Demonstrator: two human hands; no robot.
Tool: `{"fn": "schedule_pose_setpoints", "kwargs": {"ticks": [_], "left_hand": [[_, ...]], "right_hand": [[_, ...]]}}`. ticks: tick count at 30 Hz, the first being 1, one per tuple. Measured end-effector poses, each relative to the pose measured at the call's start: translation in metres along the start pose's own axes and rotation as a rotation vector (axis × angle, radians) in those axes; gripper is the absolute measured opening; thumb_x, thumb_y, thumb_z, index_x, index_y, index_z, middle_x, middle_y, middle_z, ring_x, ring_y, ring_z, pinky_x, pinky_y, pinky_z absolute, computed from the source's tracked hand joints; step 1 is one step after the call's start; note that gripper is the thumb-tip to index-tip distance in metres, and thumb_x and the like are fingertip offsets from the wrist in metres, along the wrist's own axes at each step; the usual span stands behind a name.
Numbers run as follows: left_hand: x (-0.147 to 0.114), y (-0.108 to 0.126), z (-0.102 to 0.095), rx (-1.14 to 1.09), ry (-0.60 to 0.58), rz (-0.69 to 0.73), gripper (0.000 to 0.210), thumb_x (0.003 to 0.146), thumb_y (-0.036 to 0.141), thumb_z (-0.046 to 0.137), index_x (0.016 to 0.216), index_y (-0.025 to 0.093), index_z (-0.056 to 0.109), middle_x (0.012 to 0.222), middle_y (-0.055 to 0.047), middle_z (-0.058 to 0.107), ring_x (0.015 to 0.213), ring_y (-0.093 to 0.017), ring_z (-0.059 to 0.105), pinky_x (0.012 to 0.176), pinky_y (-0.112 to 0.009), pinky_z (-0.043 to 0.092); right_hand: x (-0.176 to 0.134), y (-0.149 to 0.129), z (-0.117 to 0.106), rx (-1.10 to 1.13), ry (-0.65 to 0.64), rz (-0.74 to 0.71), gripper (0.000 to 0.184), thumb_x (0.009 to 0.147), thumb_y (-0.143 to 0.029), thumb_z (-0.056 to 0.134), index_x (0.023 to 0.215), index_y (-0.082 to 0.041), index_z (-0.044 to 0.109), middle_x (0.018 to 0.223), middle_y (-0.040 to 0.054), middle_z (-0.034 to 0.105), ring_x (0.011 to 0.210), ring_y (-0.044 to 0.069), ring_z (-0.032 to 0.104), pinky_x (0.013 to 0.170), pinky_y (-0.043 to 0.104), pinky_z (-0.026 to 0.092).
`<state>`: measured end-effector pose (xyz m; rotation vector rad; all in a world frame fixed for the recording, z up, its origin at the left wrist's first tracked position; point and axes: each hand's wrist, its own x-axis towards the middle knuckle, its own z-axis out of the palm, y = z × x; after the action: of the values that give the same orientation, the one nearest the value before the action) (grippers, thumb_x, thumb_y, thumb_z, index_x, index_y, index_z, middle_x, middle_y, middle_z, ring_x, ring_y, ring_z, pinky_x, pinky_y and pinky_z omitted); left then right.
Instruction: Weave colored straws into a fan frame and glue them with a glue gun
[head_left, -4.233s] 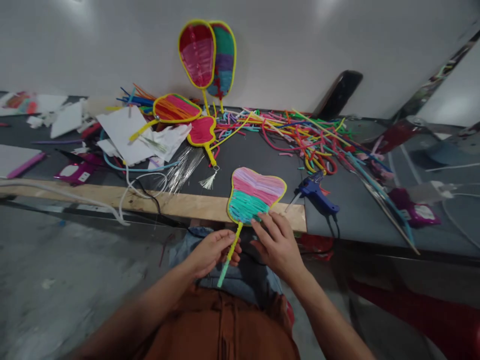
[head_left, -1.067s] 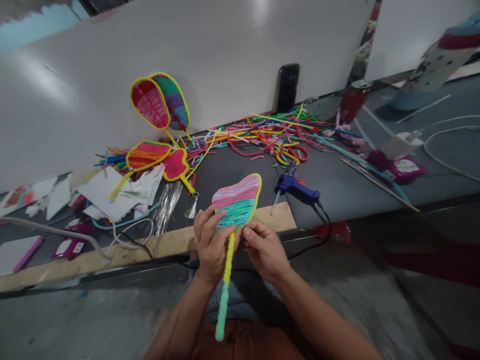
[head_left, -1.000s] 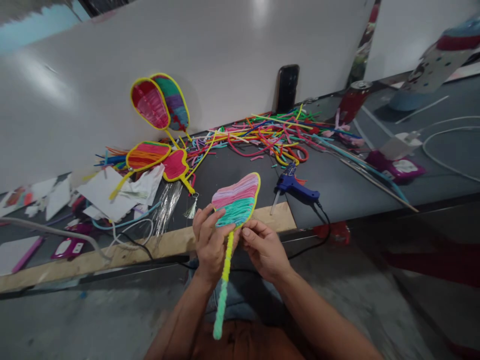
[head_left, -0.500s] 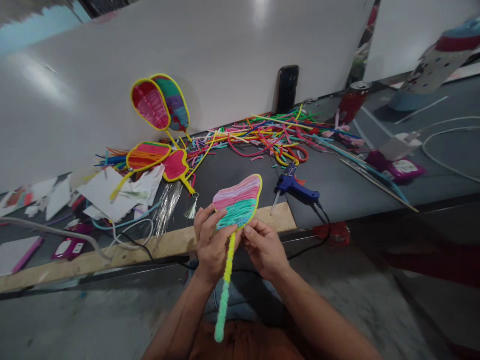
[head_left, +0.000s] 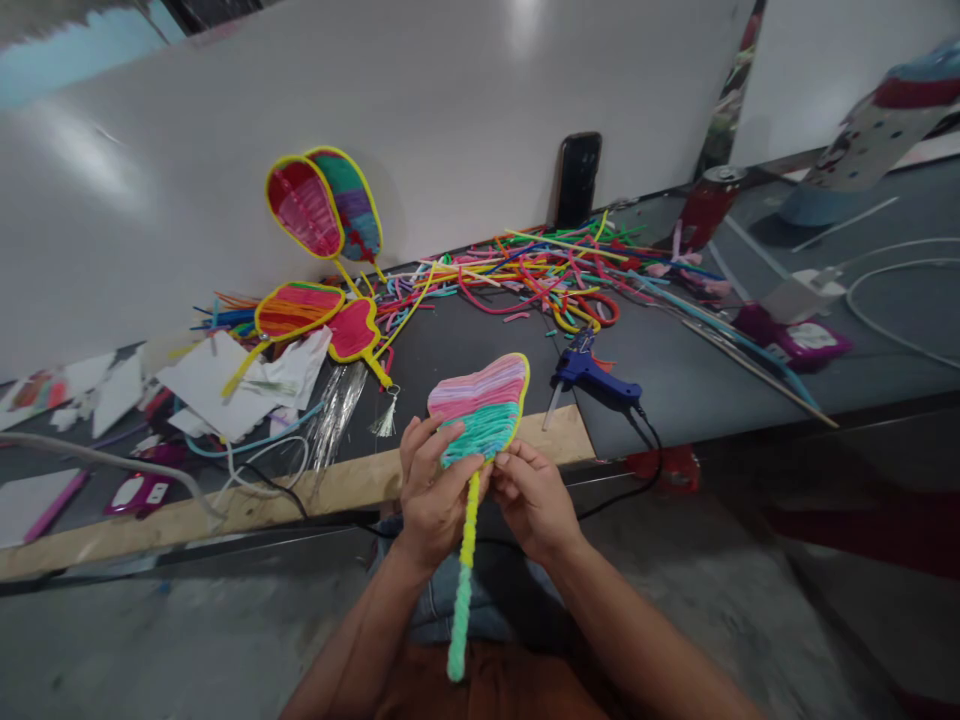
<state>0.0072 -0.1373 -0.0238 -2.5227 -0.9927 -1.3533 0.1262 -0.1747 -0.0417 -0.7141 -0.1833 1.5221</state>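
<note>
Between my hands is a hand fan (head_left: 484, 405) made of pipe cleaners, its face striped in lilac, pink and turquoise with a yellow rim. Its twisted handle, yellow above and mint green below, points down toward my lap. My left hand (head_left: 435, 490) grips the fan's lower left side, thumb across the base near the handle. At the lower right rim, my right hand (head_left: 534, 498) pinches the yellow edge between thumb and fingers. A blue glue gun (head_left: 596, 378) lies on the table just right of the fan.
Finished fans (head_left: 304, 205) lean against the white board, with others lying below them. Loose pipe cleaners (head_left: 517, 265) and red-handled scissors (head_left: 600, 310) lie behind. A phone (head_left: 577, 180), a can (head_left: 707, 208) and a purple power adapter (head_left: 799, 335) stand rightward. Paper scraps (head_left: 217, 385) and cables are at left.
The fan's handle has swung slightly to the right at its lower end, and both hands have shifted a little to the right with it. Their grip looks the same.
</note>
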Motion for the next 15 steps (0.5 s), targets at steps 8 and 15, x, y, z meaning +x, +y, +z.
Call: {"fn": "schedule_pose_setpoints", "kwargs": {"ticks": [8,15], "left_hand": [[-0.012,-0.015,-0.004,0.128,-0.085,0.026,0.011,0.081,0.021,0.069,0.091,0.025,0.067,0.116,-0.006,0.063,0.125,-0.030,0.049,0.107,-0.054,0.038],[-0.037,-0.032,-0.013,0.245,-0.324,0.080,0.037,0.082,0.018,0.060,0.118,0.018,0.060,0.124,-0.013,0.061,0.126,-0.039,0.048,0.117,-0.055,0.017]], "right_hand": [[-0.004,-0.018,-0.021,-0.427,-0.092,-0.028,0.028,0.069,-0.043,0.078,0.082,-0.018,0.074,0.074,0.0036,0.068,0.055,0.012,0.055,0.052,0.027,0.047],[-0.022,-0.041,-0.058,-0.734,0.095,-0.285,0.020,0.077,-0.025,0.073,0.097,-0.028,0.076,0.091,0.0026,0.070,0.069,0.015,0.059,0.074,0.030,0.049]]}}
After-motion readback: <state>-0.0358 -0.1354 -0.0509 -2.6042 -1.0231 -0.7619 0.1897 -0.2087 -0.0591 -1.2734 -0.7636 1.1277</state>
